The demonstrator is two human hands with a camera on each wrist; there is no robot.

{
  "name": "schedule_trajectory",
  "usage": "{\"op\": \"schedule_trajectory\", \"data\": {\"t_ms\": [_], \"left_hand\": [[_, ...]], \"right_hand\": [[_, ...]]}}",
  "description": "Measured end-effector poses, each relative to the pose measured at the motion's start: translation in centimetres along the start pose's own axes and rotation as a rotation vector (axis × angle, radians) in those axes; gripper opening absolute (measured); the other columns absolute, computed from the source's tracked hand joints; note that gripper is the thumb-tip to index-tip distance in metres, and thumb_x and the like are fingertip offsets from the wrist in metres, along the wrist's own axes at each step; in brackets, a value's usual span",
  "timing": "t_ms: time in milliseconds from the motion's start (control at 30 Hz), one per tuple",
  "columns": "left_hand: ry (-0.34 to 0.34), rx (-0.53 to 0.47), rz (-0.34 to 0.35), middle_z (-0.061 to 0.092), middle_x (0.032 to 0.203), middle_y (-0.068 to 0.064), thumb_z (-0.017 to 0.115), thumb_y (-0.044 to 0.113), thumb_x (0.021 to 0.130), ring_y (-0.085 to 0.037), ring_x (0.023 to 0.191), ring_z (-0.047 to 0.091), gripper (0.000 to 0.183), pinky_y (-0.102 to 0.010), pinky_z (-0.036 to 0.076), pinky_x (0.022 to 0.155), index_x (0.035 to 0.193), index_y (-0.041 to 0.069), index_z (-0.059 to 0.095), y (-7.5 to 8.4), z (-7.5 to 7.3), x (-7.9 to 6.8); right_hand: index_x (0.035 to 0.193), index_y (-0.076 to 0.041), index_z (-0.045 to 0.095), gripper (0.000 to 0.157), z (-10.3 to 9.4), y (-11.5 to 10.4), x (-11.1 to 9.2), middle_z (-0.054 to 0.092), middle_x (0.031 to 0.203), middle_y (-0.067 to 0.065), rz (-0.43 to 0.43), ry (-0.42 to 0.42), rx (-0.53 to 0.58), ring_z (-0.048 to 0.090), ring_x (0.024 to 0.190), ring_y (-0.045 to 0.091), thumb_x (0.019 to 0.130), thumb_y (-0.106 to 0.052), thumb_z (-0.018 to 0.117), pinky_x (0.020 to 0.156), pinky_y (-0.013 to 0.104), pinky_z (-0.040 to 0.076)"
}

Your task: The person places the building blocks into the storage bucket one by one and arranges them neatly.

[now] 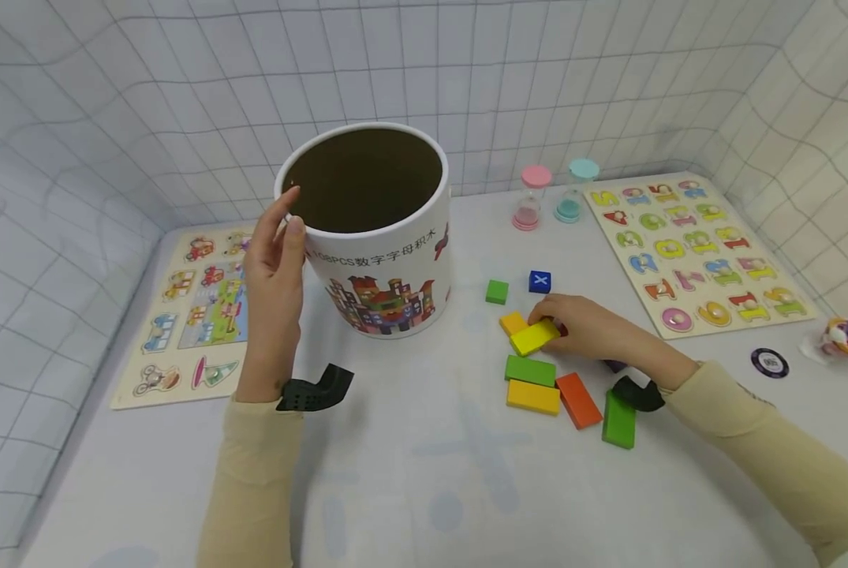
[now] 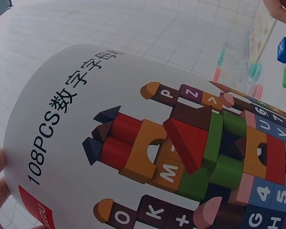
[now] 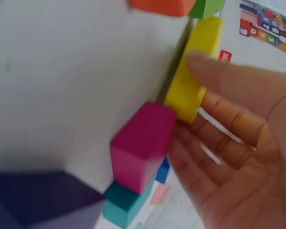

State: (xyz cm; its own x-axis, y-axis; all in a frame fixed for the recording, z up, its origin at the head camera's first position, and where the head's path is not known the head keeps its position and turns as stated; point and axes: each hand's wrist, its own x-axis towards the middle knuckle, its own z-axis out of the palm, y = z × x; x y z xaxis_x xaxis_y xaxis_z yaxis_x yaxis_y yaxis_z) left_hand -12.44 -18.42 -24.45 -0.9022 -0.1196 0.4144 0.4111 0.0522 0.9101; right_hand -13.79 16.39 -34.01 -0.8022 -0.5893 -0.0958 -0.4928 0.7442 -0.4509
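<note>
A large white bucket (image 1: 395, 276) printed with colourful blocks stands upright, its mouth facing up. My left hand (image 1: 270, 264) holds its rim at the left side; fingertips also show at the edge of the left wrist view. To the right of the bucket, my right hand (image 1: 590, 327) pinches a yellow block (image 1: 535, 338) between thumb and fingers. Around that hand lie a yellow-orange block (image 1: 512, 323), a green block (image 1: 530, 370), another yellow block (image 1: 533, 397) and an orange block (image 1: 578, 401). A magenta block (image 3: 143, 138) is beside the fingers in the right wrist view.
A small green block (image 1: 497, 292) and a blue X block (image 1: 540, 282) lie farther back. Pink (image 1: 532, 197) and teal (image 1: 576, 191) sand timers stand near the wall. Puzzle boards lie left (image 1: 128, 386) and right (image 1: 644, 276). A round black token (image 1: 770, 363) is far right.
</note>
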Motion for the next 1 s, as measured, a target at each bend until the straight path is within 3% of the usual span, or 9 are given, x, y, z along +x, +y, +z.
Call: {"op": "schedule_trajectory", "data": {"t_ms": [133, 333, 533, 700, 800, 933, 1000], "left_hand": [[-0.004, -0.007, 0.004, 0.038, 0.134, 0.000, 0.046, 0.019, 0.093, -0.020, 0.122, 0.037, 0.036, -0.035, 0.029, 0.101, 0.129, 0.016, 0.047, 0.8, 0.4, -0.3], [-0.003, -0.011, 0.009, 0.039, 0.134, -0.002, 0.046, 0.018, 0.093, -0.020, 0.122, 0.037, 0.036, -0.034, 0.028, 0.103, 0.129, 0.014, 0.046, 0.8, 0.3, -0.2], [0.007, -0.004, -0.006, 0.039, 0.135, -0.002, 0.047, 0.020, 0.092, -0.020, 0.122, 0.037, 0.036, -0.036, 0.027, 0.102, 0.129, 0.017, 0.047, -0.4, -0.2, 0.1], [0.002, -0.002, -0.002, 0.039, 0.135, -0.004, 0.047, 0.021, 0.093, -0.021, 0.123, 0.037, 0.036, -0.037, 0.027, 0.102, 0.129, 0.018, 0.047, -0.8, -0.2, 0.1], [0.003, 0.008, 0.009, 0.039, 0.135, -0.004, 0.046, 0.021, 0.093, -0.021, 0.122, 0.038, 0.036, -0.037, 0.028, 0.102, 0.129, 0.017, 0.047, -0.7, -0.2, 0.1], [0.005, 0.032, 0.012, 0.039, 0.134, 0.000, 0.046, 0.022, 0.093, -0.021, 0.123, 0.038, 0.036, -0.036, 0.028, 0.102, 0.129, 0.018, 0.047, 0.1, 0.0, -0.1], [0.001, 0.049, 0.017, 0.039, 0.134, 0.002, 0.045, 0.022, 0.093, -0.021, 0.123, 0.036, 0.036, -0.037, 0.027, 0.102, 0.129, 0.017, 0.046, 0.6, 0.2, -0.3]], "right_hand": [[0.103, -0.009, 0.060, 0.028, -0.7, -0.4, -0.5, 0.056, 0.096, 0.000, -0.028, -0.001, 0.040, 0.048, 0.078, 0.016, 0.077, -0.014, 0.069, 0.069, 0.028, 0.045], [0.108, -0.010, 0.056, 0.032, -3.9, -3.5, -0.8, 0.058, 0.105, -0.001, -0.139, -0.005, 0.314, 0.054, 0.094, 0.014, 0.079, -0.017, 0.067, 0.083, 0.032, 0.047], [0.112, -0.006, 0.053, 0.032, -8.9, -8.9, 0.5, 0.055, 0.108, 0.002, -0.215, 0.157, 0.479, 0.054, 0.097, 0.014, 0.083, -0.015, 0.063, 0.082, 0.026, 0.047], [0.115, -0.007, 0.052, 0.033, -11.7, -12.0, 3.6, 0.053, 0.112, 0.003, -0.223, 0.278, 0.637, 0.054, 0.101, 0.018, 0.085, -0.018, 0.060, 0.087, 0.031, 0.044], [0.115, -0.012, 0.053, 0.034, -12.6, -13.3, 6.3, 0.054, 0.112, 0.001, -0.191, 0.290, 0.674, 0.053, 0.103, 0.015, 0.084, -0.022, 0.061, 0.092, 0.034, 0.040], [0.115, -0.012, 0.054, 0.035, -13.0, -14.3, 10.1, 0.054, 0.109, 0.000, -0.123, 0.261, 0.583, 0.053, 0.101, 0.012, 0.083, -0.023, 0.062, 0.090, 0.028, 0.041], [0.116, -0.011, 0.054, 0.035, -13.2, -14.4, 11.7, 0.055, 0.110, 0.000, -0.104, 0.258, 0.475, 0.053, 0.098, 0.011, 0.084, -0.022, 0.062, 0.088, 0.023, 0.042]]}}
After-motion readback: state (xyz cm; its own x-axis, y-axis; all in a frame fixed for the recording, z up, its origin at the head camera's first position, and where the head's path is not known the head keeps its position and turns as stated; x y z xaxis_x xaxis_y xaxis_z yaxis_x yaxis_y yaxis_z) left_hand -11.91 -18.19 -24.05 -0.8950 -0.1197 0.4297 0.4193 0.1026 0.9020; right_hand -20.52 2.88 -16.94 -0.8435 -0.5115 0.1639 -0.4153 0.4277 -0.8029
